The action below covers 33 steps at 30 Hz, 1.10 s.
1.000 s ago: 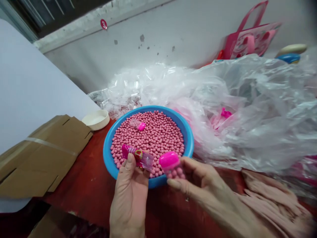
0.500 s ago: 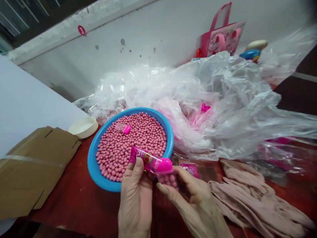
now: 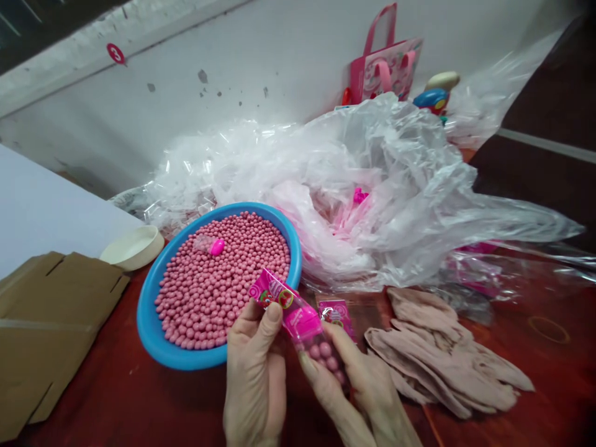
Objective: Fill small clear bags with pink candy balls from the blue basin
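My left hand (image 3: pixel 255 372) pinches the printed end of a clear plastic wrapper (image 3: pixel 274 293). My right hand (image 3: pixel 358 388) grips a clear tube of pink candy beads (image 3: pixel 321 354), which has a bright pink cap (image 3: pixel 300 323) and sits inside the wrapper. Just behind my hands is a blue plastic basin (image 3: pixel 148 323), heaped with pink candy beads (image 3: pixel 205 304). On the beads lies another clear tube with a pink cap (image 3: pixel 216 247). A small printed pink packet (image 3: pixel 336 315) lies under my right fingers.
Crumpled clear plastic sheeting (image 3: pixel 363 186) is heaped behind the basin on a red table (image 3: pixel 116 385). To the left lie flattened cardboard (image 3: pixel 56 329) and a cream bowl (image 3: pixel 133 247). Pinkish folded fabric (image 3: pixel 437 354) lies to the right. A pink bag (image 3: pixel 384 65) stands by the wall.
The pink-capped tube has gone from beside the wrapper to inside it, with my hands closer together. The whole view has swung, shifting the basin and table left in the picture.
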Each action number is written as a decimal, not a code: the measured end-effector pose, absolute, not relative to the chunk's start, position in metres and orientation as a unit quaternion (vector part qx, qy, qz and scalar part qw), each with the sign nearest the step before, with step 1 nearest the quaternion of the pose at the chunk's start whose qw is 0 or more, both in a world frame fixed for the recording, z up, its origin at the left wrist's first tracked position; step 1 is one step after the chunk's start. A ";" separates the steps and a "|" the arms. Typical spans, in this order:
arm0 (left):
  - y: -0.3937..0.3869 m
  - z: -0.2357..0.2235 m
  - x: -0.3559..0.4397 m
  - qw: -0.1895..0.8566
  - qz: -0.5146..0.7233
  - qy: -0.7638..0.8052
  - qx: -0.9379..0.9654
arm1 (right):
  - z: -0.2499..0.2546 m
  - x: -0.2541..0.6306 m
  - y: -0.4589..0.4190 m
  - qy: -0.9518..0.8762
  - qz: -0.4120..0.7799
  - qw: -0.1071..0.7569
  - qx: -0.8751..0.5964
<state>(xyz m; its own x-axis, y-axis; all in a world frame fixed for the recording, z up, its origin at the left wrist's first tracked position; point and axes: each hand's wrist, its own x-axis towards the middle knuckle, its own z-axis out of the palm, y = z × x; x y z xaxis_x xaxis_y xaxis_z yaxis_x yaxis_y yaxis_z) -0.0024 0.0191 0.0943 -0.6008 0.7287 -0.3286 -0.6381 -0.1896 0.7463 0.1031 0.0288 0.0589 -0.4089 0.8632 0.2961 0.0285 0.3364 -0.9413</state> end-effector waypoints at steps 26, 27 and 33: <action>0.037 0.062 0.026 0.383 0.550 0.626 0.399 | 0.000 0.138 0.020 -0.762 0.382 0.359 -0.379; 0.037 0.057 0.028 0.364 0.512 0.638 0.445 | -0.006 0.137 0.018 -0.761 0.374 0.374 -0.375; 0.036 0.036 0.040 0.337 0.420 0.629 0.560 | -0.025 0.136 0.009 -0.744 0.377 0.399 -0.381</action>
